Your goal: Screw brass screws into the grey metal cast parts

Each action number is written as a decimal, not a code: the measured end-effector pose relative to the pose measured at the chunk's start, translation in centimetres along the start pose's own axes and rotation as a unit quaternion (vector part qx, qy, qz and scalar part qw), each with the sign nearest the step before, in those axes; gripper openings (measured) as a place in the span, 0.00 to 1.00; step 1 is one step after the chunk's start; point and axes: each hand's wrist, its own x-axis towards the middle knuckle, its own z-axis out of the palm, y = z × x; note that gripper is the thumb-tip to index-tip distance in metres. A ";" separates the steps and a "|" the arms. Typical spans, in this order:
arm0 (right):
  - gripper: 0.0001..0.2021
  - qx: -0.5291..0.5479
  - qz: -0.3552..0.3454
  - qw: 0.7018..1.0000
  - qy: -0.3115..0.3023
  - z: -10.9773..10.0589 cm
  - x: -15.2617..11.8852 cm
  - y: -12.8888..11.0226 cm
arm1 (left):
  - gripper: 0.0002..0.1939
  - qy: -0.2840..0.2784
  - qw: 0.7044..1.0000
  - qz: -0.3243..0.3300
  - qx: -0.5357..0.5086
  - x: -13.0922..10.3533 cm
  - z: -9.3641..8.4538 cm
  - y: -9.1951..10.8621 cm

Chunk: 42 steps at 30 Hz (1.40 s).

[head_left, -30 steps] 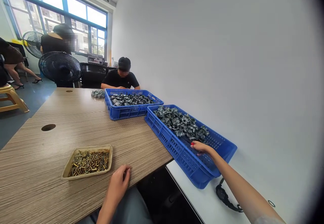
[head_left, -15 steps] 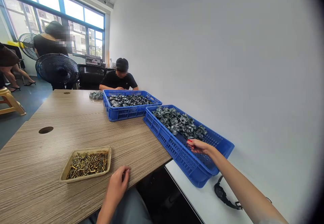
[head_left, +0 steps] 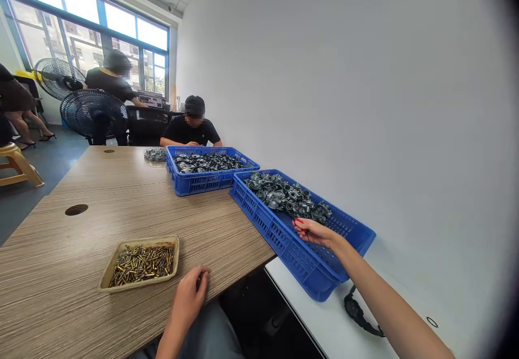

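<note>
My right hand hangs over the bare near part of a blue plastic crate, its fingers bent together. Something red shows at the thumb and fingertips; what it is I cannot make out. Just beyond the fingertips lies a heap of grey metal castings in that crate. My left hand rests on the table's near edge with its fingers curled in, and nothing shows in it. To its left stands a shallow beige tray of small brass-coloured pins.
A second blue crate of metal parts stands farther back, beside a clear container of small parts. A black watch lies on the white surface under my right forearm. A person in a black cap sits at the far end, near fans.
My right hand has shifted slightly left and toward the heap. My left hand stays put. In the background a standing person has moved right and reaches out an arm.
</note>
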 end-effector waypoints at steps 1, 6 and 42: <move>0.17 0.006 -0.008 1.000 0.000 0.2 0.0 -0.4 | 0.14 0.002 1.000 0.001 0.000 0.0 0.0 0.0; 0.19 0.038 -0.039 0.999 -0.002 2.1 -0.3 -2.6 | 0.14 0.001 1.000 0.003 0.000 0.1 0.1 -0.1; 0.20 0.046 0.047 0.961 -0.268 20.9 -0.2 13.6 | 0.21 0.098 0.992 -0.079 0.014 -0.6 -0.4 2.7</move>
